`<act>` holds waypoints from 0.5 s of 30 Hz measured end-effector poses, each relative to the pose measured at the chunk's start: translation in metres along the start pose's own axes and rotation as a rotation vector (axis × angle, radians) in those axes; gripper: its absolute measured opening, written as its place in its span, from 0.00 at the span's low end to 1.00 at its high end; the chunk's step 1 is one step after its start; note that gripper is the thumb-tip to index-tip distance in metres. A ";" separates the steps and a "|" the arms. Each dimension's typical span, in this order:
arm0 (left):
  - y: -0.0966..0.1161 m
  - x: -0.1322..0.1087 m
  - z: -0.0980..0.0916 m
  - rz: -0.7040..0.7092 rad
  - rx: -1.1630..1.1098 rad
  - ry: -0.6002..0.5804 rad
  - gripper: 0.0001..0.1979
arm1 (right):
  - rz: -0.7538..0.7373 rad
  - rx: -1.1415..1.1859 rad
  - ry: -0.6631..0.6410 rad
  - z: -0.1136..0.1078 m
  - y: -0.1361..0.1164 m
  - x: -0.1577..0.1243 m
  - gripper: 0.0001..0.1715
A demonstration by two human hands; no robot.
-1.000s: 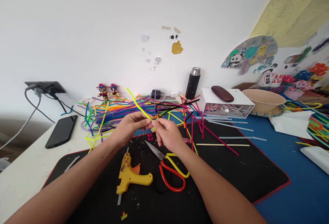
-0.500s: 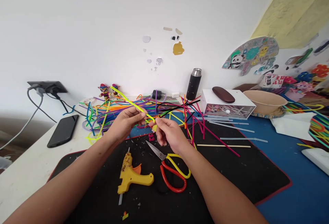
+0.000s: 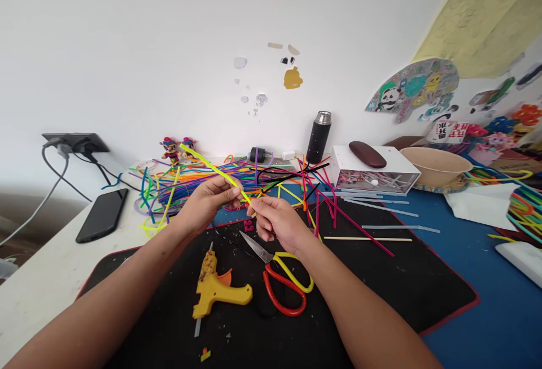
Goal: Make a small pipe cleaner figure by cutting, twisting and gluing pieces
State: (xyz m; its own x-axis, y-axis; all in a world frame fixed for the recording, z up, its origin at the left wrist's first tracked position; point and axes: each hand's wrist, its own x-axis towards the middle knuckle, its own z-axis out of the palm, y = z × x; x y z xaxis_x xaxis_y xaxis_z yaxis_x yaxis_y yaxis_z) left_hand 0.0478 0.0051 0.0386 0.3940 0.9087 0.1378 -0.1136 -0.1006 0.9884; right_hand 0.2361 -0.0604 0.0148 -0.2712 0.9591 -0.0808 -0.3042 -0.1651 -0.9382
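A bright yellow pipe cleaner runs slantwise between my hands, its free end pointing up and left. My left hand pinches it partway along. At its lower end, the fingers of my right hand are closed on it; the tip is hidden there. Below my hands, scissors with one red and one yellow handle lie on the black mat. To their left rests a yellow glue gun with an orange trigger. A small dark pink piece sits just behind the scissors' tip.
Loose coloured pipe cleaners spread behind my hands. A black bottle and a white box stand near the wall. A phone lies at left, a bowl at right. Clear glue sticks and a thin stick lie right.
My right hand has shifted slightly left along the pipe cleaner, and the yellow bit seen by its fingers is now mostly hidden. My left hand keeps its pinch.
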 end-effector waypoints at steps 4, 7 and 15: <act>0.006 0.000 -0.003 0.022 0.098 -0.041 0.15 | -0.032 -0.220 0.005 -0.001 0.000 0.000 0.22; 0.011 0.000 -0.008 0.030 0.214 -0.083 0.14 | -0.094 -0.437 0.022 -0.001 0.000 -0.002 0.21; 0.003 0.002 -0.013 0.001 0.181 -0.050 0.15 | -0.146 -0.462 0.073 0.002 0.007 0.000 0.18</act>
State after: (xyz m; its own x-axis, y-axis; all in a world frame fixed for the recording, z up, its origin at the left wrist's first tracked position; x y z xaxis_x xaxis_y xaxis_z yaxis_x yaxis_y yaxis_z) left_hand 0.0366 0.0122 0.0406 0.4393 0.8878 0.1371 0.0504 -0.1767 0.9830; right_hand 0.2319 -0.0623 0.0093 -0.1862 0.9810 0.0546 0.1075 0.0756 -0.9913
